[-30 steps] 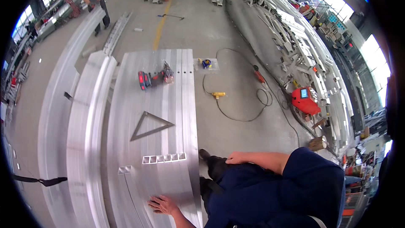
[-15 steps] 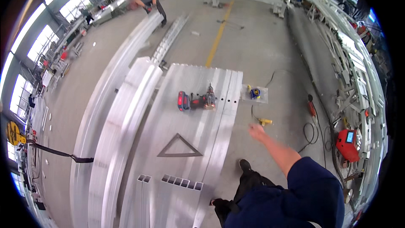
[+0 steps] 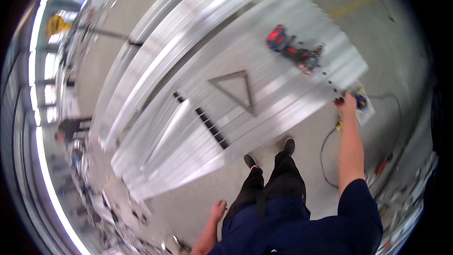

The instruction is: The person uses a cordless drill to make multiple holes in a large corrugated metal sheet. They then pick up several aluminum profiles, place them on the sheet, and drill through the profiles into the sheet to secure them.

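My right hand (image 3: 348, 103) reaches to the right-hand edge of a wide silver ribbed metal panel (image 3: 283, 95), close to its row of dark holes. Its fingers are closed at a small dark thing, too blurred to name. A cordless drill (image 3: 302, 56) with a red-and-black battery lies on the panel beyond that hand. Nearer the middle of the panel rests a flat triangular set square (image 3: 250, 92). My left hand (image 3: 217, 210) hangs low beside my leg, loosely closed, with nothing seen in it.
Just right of my right hand is a blue-and-yellow thing (image 3: 361, 102) on a pale sheet. A yellow tool (image 3: 339, 123) with a dark cord is on the floor. Long metal profiles (image 3: 188, 33) run along the panel's far left side. A yellow hook (image 3: 56, 25) has a strap.
My view has swung round, so the panel now slants across it. My right hand has moved from above the yellow tool to the panel's edge. My left hand has come into sight.
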Action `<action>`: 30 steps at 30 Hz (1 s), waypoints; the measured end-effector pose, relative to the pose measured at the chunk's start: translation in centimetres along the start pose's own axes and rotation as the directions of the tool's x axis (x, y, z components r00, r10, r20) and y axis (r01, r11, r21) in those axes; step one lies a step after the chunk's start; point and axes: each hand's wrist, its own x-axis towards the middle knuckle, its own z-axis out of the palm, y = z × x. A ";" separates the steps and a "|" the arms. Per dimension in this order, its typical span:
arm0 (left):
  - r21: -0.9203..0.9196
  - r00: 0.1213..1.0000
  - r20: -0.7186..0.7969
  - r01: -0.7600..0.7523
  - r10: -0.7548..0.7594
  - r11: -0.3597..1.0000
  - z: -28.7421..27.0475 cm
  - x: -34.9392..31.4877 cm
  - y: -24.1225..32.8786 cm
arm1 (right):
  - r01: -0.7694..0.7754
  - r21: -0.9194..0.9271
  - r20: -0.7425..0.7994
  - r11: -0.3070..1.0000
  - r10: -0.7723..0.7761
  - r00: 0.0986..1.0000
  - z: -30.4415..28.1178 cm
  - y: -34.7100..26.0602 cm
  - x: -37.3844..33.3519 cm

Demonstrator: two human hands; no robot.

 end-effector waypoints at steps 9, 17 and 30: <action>0.112 0.932 -0.194 -0.288 0.305 0.951 3.8 0.2 4.9 | 0.247 -0.133 0.175 0.960 -0.222 0.959 -3.4 -2.0 6.0; 0.210 0.617 -0.635 -0.442 0.466 0.872 -9.1 11.7 7.2 | 0.341 -0.318 0.206 0.885 -0.287 0.936 -12.4 5.5 -5.3; 0.704 0.407 -0.491 -0.334 0.770 0.626 -36.0 34.4 12.9 | 0.134 -0.660 0.023 0.739 -0.159 0.987 -16.0 22.9 -33.2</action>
